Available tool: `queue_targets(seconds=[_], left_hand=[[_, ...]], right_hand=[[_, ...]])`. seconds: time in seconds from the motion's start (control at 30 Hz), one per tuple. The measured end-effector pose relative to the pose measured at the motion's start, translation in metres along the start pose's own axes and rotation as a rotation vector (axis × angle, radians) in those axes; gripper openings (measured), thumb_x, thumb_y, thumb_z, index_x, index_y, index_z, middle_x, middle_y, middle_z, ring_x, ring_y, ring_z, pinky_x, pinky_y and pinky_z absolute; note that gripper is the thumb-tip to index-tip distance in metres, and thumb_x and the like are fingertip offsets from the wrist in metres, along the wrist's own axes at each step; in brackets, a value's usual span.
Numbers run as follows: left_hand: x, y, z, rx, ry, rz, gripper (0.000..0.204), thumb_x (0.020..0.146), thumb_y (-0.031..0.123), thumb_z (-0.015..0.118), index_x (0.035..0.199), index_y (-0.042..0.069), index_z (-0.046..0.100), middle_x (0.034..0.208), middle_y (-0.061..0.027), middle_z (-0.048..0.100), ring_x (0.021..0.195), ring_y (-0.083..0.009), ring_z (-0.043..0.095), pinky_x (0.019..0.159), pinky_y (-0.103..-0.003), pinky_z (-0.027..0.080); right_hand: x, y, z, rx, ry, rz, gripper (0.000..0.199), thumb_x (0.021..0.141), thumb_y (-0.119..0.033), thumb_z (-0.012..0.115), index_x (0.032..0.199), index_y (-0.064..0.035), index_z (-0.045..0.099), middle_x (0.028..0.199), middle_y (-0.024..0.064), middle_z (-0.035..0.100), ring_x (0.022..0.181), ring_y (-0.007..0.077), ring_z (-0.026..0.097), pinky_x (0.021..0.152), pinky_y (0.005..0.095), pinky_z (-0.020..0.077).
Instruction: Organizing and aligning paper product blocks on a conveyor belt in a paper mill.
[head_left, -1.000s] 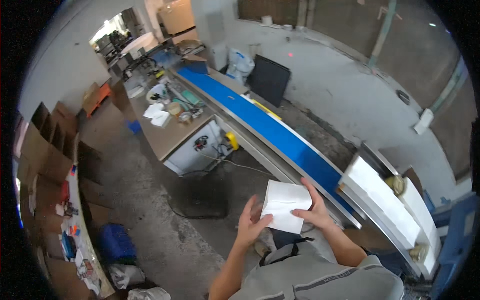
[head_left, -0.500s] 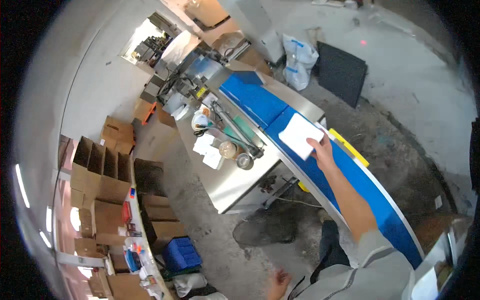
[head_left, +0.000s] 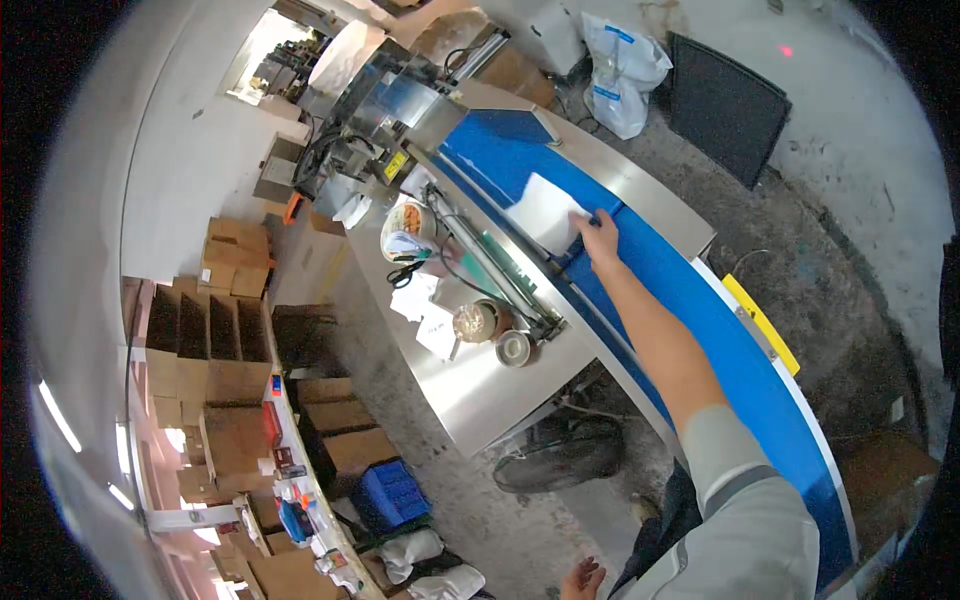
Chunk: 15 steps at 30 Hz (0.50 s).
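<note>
"Since you have the view, what sort of place is it?"

"Workshop-like. A blue conveyor belt [head_left: 690, 300] curves past a shiny metal worktop [head_left: 440, 385], which carries scissors [head_left: 404, 274], white slips [head_left: 415, 299] and a roll of tape [head_left: 474, 323]. Brown cartons [head_left: 236, 255] stand over to the left, near a blue crate [head_left: 390, 495] on the grey floor; a dark panel [head_left: 725, 110] leans by the far wall (a white bag [head_left: 620, 80] sits just beside it)."

"And the white packet [head_left: 545, 215]?"

"On or just above the belt, beyond the seam, at the fingertips of the right hand [head_left: 598, 238]. They touch its near edge; whether they pinch it or merely rest there, I can't tell. The left hand [head_left: 583, 578] is well apart, down at the lower edge, fingers loosely bent and gripping nothing that I can see."

"Anything different from half a second ago?"

"Yes: the packet was on the near side of that seam then, clasped in the right hand. Now it's farther up the belt. The left hand was already down low, away from it."
</note>
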<state>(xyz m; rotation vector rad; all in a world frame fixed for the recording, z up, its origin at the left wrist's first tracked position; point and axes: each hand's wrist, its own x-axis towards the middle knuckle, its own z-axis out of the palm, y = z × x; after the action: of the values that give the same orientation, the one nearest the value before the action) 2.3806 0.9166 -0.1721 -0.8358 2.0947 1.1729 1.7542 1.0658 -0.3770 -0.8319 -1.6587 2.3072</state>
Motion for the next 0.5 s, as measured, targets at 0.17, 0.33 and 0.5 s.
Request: queue_targets(seconds=[0.17,0.33,0.5], left_hand=[[-0.005,0.001,-0.013,-0.084,0.0,-0.025,0.046,0.093,0.022,0.063,0.131,-0.001,0.05,0.113,-0.0138,0.063,0.105,-0.0206,0.06,0.092,-0.034,0.048],[0.059,-0.134,-0.008,-0.148,-0.104,0.29,0.045,0.09,0.019,0.066,0.126,-0.005,0.052,0.103,-0.0114,0.068,0.086,-0.0164,0.065,0.076,-0.031,0.051],[0.042,-0.048,-0.02,-0.018,-0.194,0.694,0.015,0.088,0.012,0.063,0.09,-0.002,0.069,0.069,-0.0023,0.063,0.062,-0.009,0.056,0.058,-0.027,0.046]], right_hand=[[-0.053,-0.006,-0.031,0.028,-0.041,0.037,0.069,0.076,-0.028,0.077,0.131,0.0051,0.05,0.116,0.0183,0.062,0.097,0.0258,0.062,0.081,0.0339,0.0509],[-0.163,-0.053,-0.146,0.256,-0.289,0.183,0.028,0.085,-0.02,0.068,0.108,-0.0047,0.063,0.09,0.0044,0.064,0.079,0.0154,0.062,0.067,0.0317,0.0536],[-0.357,-0.137,-0.278,0.134,-0.284,0.071,0.03,0.091,-0.023,0.065,0.115,-0.0062,0.061,0.105,0.008,0.066,0.095,0.0178,0.065,0.08,0.0345,0.0562]])
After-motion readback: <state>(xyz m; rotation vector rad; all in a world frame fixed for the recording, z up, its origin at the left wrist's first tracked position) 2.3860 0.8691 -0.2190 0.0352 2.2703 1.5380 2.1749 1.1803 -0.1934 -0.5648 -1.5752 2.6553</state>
